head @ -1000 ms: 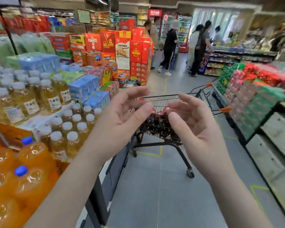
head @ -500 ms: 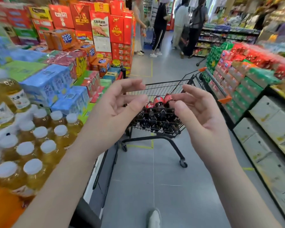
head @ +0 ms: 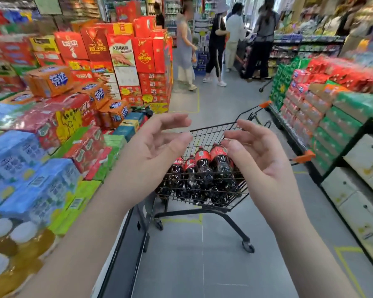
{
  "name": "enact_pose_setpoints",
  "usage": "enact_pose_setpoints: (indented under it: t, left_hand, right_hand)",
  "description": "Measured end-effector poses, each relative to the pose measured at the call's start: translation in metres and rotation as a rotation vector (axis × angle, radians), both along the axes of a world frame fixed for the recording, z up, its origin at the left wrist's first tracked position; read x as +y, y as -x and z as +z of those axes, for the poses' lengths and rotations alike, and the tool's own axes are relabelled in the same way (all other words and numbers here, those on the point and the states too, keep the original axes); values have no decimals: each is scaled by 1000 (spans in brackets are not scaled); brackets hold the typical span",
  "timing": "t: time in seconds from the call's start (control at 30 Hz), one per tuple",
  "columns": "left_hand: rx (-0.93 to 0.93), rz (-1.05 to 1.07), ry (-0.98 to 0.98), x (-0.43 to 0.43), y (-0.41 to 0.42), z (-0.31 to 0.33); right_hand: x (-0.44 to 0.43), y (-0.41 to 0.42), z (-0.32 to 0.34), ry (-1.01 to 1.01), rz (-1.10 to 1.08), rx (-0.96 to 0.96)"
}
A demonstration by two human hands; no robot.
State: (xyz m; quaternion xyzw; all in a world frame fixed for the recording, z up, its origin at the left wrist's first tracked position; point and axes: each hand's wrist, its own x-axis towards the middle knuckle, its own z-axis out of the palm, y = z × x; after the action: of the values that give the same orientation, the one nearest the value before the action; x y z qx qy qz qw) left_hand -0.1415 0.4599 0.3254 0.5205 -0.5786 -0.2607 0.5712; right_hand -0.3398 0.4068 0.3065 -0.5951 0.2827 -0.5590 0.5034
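Your left hand and right hand hover just in front of the black wire shopping cart, fingers loosely spread, palms facing each other, holding nothing. Inside the cart, dark plastic cola bottles with red labels crowd together against its near wall.

Left grip and right grip are raised, palms facing, fingers loosely spread, holding nothing. Beyond them on the aisle floor stands a wire shopping cart carrying dark cola bottles with red labels. Stacked drink cases line its left.
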Motion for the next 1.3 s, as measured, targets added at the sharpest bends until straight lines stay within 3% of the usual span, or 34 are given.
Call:
enact_pose_setpoints:
  t: [0.5,0.87,1.3]
  left_hand:
    - [49,-59,-53,-165,-13,-25]
    - [101,-118,-59,-334,-80,-44]
    - [159,-248,-291,-500,-130,-90]
  right_hand:
    - [-163,-8,-16,-71,-24,51]
    - [-315,-60,-22,-48,-119,170]
    - [-467,-125,-55,-237,-226,331]
